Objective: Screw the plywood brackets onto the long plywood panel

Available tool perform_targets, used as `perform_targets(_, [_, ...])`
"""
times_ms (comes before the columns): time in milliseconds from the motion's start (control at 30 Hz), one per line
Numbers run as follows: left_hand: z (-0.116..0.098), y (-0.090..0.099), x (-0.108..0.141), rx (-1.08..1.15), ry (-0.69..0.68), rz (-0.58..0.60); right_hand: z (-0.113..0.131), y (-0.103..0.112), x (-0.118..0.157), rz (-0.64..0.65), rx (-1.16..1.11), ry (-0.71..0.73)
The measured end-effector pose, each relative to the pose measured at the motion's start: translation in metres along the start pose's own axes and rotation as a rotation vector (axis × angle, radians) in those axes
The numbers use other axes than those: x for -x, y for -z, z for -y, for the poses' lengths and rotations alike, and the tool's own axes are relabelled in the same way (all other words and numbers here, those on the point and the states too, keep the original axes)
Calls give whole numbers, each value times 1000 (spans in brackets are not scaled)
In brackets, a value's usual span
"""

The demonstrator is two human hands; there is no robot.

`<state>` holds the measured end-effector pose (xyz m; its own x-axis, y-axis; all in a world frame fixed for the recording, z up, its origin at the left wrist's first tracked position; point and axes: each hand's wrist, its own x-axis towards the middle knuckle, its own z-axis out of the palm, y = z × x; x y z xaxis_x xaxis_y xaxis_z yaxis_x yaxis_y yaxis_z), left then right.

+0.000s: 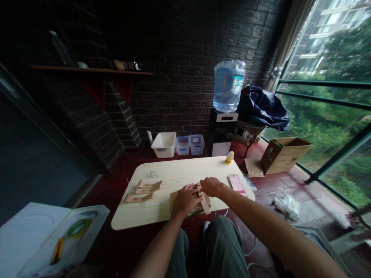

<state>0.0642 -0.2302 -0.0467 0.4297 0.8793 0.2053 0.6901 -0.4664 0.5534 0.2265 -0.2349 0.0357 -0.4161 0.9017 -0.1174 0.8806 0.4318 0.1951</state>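
Our surface carries the work close to its near edge, right of the middle, so a hard push there could, we judge, slide everything towards our knees. The cardboard lies under our hands at that edge; if it skids on the smooth top, what rests on it would shift too. Our left hand bends its fingers over the wood piece, grasping it from the left; they sit close to the other hand's work, so a slip there could catch them. Our right hand has its fingers clenched at the far end of the piece, and we cannot tell just what they grip, as it is mostly hidden; force put in off-line from there might twist the piece or mark it. The wood piece itself is over the cardboard, its bare end pointing to the near edge and slightly right, its long axis running from far to near with that small slant; whether the end juts past the edge we cannot tell. Smallest, the screws lie loose towards the far left corner, and a knock to the surface could scatter them.
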Motion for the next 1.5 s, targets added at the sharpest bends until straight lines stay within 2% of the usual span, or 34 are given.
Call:
perform_targets(133, [7,-5,-3,-4,-11,-13,0,0,1,44,-23,27])
perform_targets(267, [11,-7,-5,2,-13,-20,4,-4,0,55,-69,-53])
perform_targets(400, [9,-4,-3,12,-2,-15,5,1,-1,72,-100,-110])
perform_targets(567, [4,0,-2,11,-11,-5,1,12,1,73,-111,-49])
perform_targets(667, [5,0,-3,7,-26,-10,0,8,2,62,-130,-7])
perform_targets(933, [7,-3,-3,-31,-33,-18,0,-4,3,74,-201,-119])
perform_targets(1133, [-1,-3,-1,-41,0,1,-2,6,3,72,-112,-15])
perform_targets(1267, [-1,-5,-2,-55,-17,-2,-3,5,2,60,-102,39])
perform_targets(1500, [4,-8,-4,-62,-18,-4,2,-4,-1,60,-179,-72])
